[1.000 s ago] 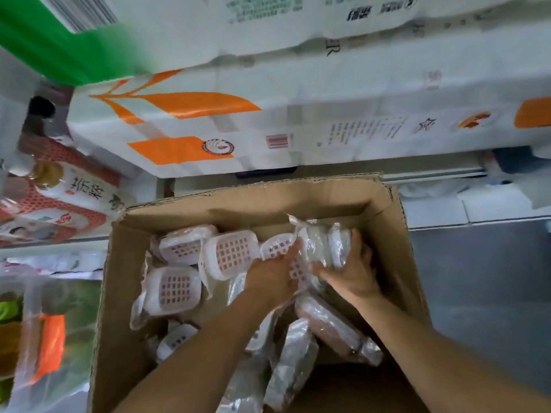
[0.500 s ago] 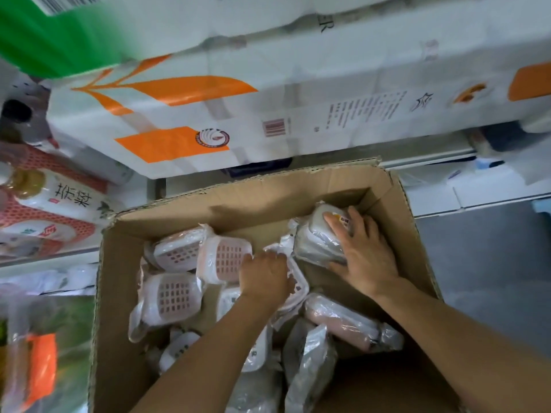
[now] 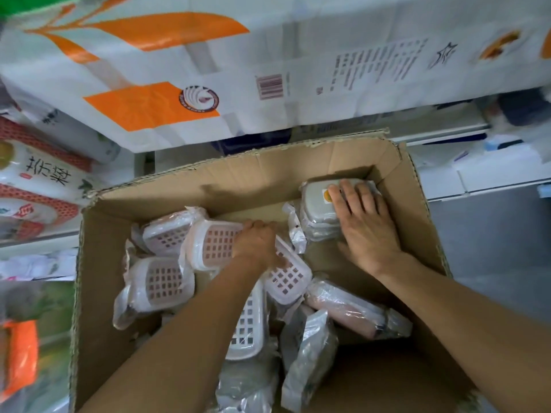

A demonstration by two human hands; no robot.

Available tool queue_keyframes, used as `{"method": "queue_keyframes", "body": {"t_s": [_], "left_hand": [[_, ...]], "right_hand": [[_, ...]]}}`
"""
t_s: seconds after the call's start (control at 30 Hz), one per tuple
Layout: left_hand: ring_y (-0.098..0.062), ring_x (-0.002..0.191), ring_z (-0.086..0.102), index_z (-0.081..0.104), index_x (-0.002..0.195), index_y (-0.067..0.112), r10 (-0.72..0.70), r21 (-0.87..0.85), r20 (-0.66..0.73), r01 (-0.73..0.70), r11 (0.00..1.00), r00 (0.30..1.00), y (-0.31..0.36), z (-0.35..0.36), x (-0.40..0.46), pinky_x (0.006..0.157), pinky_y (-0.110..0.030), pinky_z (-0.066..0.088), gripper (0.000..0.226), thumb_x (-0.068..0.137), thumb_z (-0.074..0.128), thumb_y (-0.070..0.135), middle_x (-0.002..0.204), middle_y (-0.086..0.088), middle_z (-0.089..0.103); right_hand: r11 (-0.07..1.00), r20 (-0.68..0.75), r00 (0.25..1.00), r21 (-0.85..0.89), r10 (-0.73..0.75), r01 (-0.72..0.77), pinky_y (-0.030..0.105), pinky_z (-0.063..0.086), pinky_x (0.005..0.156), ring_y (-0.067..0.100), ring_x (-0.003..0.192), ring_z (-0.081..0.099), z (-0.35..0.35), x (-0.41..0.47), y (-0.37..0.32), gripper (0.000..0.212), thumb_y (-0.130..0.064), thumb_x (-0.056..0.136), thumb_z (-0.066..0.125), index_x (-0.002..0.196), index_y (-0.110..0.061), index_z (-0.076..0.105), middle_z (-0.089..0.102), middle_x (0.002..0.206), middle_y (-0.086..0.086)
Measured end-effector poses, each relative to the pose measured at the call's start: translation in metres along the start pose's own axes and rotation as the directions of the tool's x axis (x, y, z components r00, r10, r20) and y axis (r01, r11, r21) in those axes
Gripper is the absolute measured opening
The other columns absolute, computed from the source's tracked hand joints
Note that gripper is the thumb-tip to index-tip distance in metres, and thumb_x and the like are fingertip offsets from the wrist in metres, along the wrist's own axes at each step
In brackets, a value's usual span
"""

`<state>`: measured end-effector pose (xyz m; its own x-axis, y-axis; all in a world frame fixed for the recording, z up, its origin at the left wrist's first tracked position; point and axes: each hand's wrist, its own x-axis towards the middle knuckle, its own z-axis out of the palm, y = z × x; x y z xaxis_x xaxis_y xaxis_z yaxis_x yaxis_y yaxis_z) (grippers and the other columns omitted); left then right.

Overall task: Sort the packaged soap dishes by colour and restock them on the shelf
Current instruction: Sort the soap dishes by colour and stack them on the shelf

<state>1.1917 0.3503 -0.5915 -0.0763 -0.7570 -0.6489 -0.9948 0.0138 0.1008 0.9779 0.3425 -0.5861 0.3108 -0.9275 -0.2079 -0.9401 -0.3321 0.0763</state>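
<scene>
cardboard box point(image 3: 301, 171) mid-sort: right hand point(image 3: 365, 228) flat on grey stack point(image 3: 317, 216), left hand point(image 3: 256, 245) grasping pink dish point(image 3: 216, 244); shelf unstocked.

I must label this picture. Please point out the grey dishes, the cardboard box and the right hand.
grey dishes point(image 3: 316, 216): head view, left side of the stack.
cardboard box point(image 3: 268, 177): head view, far inner wall.
right hand point(image 3: 365, 225): head view, back of the hand.
</scene>
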Motion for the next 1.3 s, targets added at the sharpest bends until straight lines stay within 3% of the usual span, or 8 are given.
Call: {"method": "queue_keyframes", "body": {"t_s": [0.17,0.3,0.47,0.6,0.9,1.03,1.13,1.3], "left_hand": [[-0.026,0.126,0.039,0.05,0.137,0.025,0.008,0.003,0.025,-0.008,1.0,1.0,-0.005,-0.019,-0.011,0.107,-0.04,0.039,0.075,0.072,0.08,0.049,0.13,-0.008,0.046],[-0.025,0.124,0.04,0.048,0.134,0.022,0.051,-0.009,-0.074,-0.052,0.999,0.996,-0.01,-0.024,-0.032,0.105,-0.037,0.038,0.071,0.075,0.08,0.045,0.13,-0.007,0.046],[-0.021,0.106,0.059,0.046,0.12,0.023,-0.017,-0.141,-0.207,-0.013,0.99,0.978,-0.02,-0.02,-0.062,0.086,-0.033,0.045,0.054,0.078,0.077,0.036,0.116,0.001,0.061],[-0.024,0.108,0.056,0.048,0.12,0.024,-0.063,-0.196,-0.294,0.004,0.981,0.954,-0.032,-0.007,-0.079,0.087,-0.036,0.043,0.051,0.077,0.073,0.031,0.117,0.001,0.058],[-0.022,0.119,0.051,0.054,0.132,0.028,-0.146,-0.381,-0.359,-0.001,0.925,0.922,-0.058,-0.002,-0.106,0.092,-0.041,0.05,0.058,0.078,0.076,0.026,0.129,0.002,0.051],[-0.025,0.113,0.056,0.062,0.122,0.022,-0.272,-0.603,-0.384,-0.017,0.797,0.882,-0.071,-0.005,-0.112,0.093,-0.041,0.048,0.05,0.075,0.08,0.023,0.121,-0.003,0.06],[-0.017,0.103,0.059,0.06,0.124,0.026,-0.38,-0.713,-0.358,0.013,0.701,0.853,-0.077,-0.015,-0.121,0.085,-0.031,0.047,0.048,0.08,0.078,0.028,0.116,0.002,0.065],[-0.011,0.099,0.054,0.056,0.133,0.022,-0.493,-0.851,-0.308,-0.004,0.525,0.813,-0.075,-0.027,-0.139,0.078,-0.022,0.041,0.056,0.082,0.078,0.033,0.109,0.007,0.06]], "right_hand": [[0.984,-0.037,0.999,0.175,-0.011,0.017,0.053,0.021,0.116,0.032,0.141,0.026,-0.021,-0.015,-0.006,0.1,-0.034,0.068,0.076,0.151,-0.014,0.023,0.03,0.152,0.013],[0.926,-0.128,0.992,0.375,0.018,0.031,0.043,0.049,0.093,0.026,0.107,0.057,-0.033,-0.036,-0.012,0.052,-0.02,0.079,0.066,0.129,-0.015,0.051,0.059,0.117,0.008],[0.682,0.34,0.922,0.72,-0.186,-0.128,0.028,0.053,0.08,0.001,0.085,0.063,-0.042,-0.061,-0.02,0.027,-0.052,0.091,0.056,0.101,-0.029,0.065,0.068,0.092,-0.014],[0.508,0.443,0.887,0.799,-0.134,-0.322,0.029,0.052,0.093,-0.006,0.097,0.062,-0.028,-0.068,-0.029,0.029,-0.023,0.088,0.062,0.115,-0.034,0.063,0.067,0.103,-0.018],[0.839,0.522,0.678,0.466,-0.518,0.283,0.039,0.013,0.119,0.016,0.147,-0.007,-0.046,-0.085,-0.054,0.072,-0.015,0.082,0.071,0.139,-0.046,0.039,-0.002,0.159,-0.014],[0.801,0.492,0.736,0.588,-0.465,0.113,0.03,0.015,0.118,0.006,0.143,0.008,-0.056,-0.09,-0.051,0.072,-0.037,0.071,0.081,0.135,-0.039,0.049,0.017,0.153,-0.022],[0.426,0.513,0.791,0.83,-0.332,-0.359,0.017,0.043,0.094,-0.002,0.113,0.055,-0.073,-0.084,-0.047,0.048,-0.041,0.071,0.082,0.114,-0.04,0.06,0.062,0.113,-0.028],[-0.25,0.521,0.839,0.801,-0.156,-0.544,0.049,0.043,0.105,0.024,0.108,0.065,-0.081,-0.056,-0.057,0.069,-0.047,0.062,0.082,0.121,-0.02,0.06,0.071,0.112,0.004]]}}
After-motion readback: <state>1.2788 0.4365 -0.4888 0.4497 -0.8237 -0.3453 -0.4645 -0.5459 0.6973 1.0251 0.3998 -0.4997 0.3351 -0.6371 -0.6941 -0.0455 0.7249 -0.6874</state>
